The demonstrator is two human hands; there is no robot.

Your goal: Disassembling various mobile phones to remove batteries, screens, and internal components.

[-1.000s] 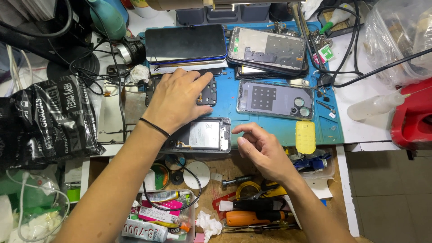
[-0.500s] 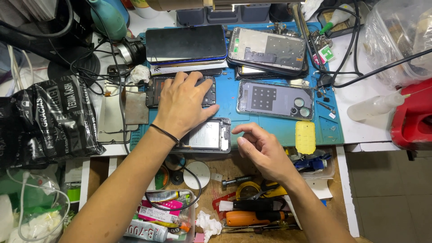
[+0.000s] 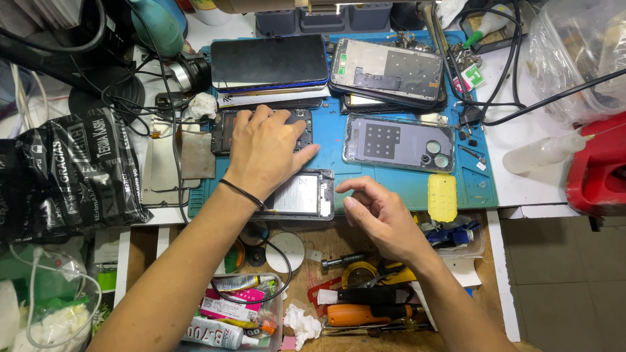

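Where the blue mat [image 3: 398,186] meets the front edge of the bench, two bare hands over opened phones. Left hand [image 3: 264,153] flat, fingers spread, palm down, pressing on a dark opened phone [image 3: 301,124] mostly hidden beneath. Just below the wrist and black wristband [image 3: 241,193], a second opened phone frame [image 3: 306,193] with a silver battery, touching neither palm. Right hand [image 3: 378,212] loosely open, fingers curled, gripping nothing, hovering just right of that frame. Further right, a grey back cover [image 3: 398,142] with camera holes and a yellow pad [image 3: 442,197]. Beneath, an open drawer with an orange-handled screwdriver [image 3: 355,315].
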